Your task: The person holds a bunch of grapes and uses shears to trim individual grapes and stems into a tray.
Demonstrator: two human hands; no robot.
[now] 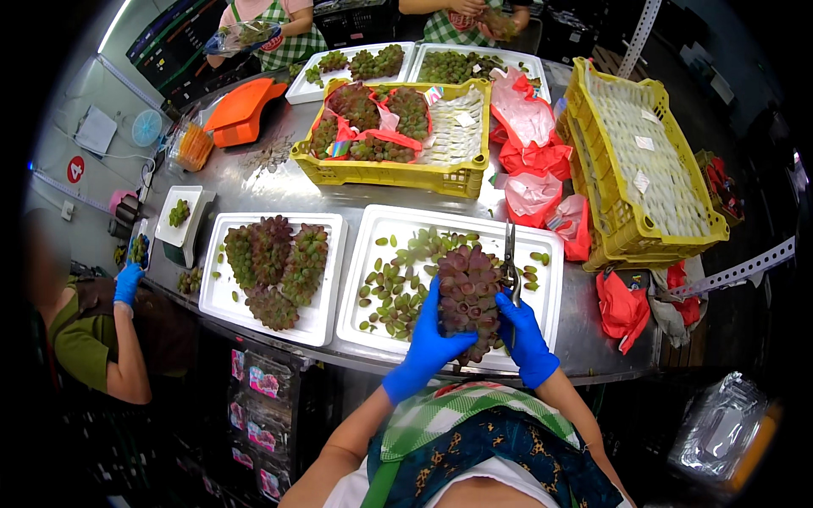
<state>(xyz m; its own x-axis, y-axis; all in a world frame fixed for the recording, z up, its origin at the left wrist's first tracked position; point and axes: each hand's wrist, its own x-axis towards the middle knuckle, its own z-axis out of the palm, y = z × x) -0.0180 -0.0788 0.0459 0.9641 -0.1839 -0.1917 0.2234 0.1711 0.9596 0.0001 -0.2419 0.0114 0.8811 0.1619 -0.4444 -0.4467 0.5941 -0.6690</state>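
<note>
Over a white tray (pixel 366 254), a large bunch of dark reddish-purple grapes (pixel 468 292) rests against my blue-gloved left hand (pixel 434 340), which clasps its left and lower side. My gloved right hand (pixel 527 337) is at the bunch's right edge with a pair of slim snips (pixel 510 261) in it, blades pointing away from me. The fingers of that hand partly hide the snips' handles. Loose green grapes (pixel 396 300) lie scattered in the tray, left of and behind the bunch.
A second white tray (pixel 332 292) with dark grape bunches stands left, beside a scale (pixel 188 222). Yellow crates (pixel 381 176) and red-and-white bags (pixel 527 157) sit beyond. An orange plastic tray (pixel 241 114) is far left. Co-workers stand across the table and at left.
</note>
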